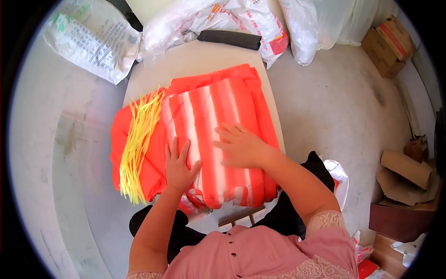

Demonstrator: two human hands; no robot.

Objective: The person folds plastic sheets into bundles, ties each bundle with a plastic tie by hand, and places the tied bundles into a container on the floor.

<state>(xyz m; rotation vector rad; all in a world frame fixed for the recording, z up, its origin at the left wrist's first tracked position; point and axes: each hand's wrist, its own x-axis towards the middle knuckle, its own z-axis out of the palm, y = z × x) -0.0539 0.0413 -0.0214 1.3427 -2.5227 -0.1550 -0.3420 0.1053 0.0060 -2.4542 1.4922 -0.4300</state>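
Note:
A folded stack of red-and-white striped fabric lies on the table in front of me, on top of plain red fabric. My left hand rests on the lower left part of the stripes, fingers spread. Farther up, my right hand lies on the right side of the striped fabric, fingers apart and slightly blurred. Neither hand grips anything. To the left, a bundle of yellow strips is draped over more red fabric at the table's edge.
A black roll-shaped object sits at the table's far end, beside white plastic bags. A white printed sack stands at the far left. Cardboard boxes are at the back right and an opened cardboard box at the right.

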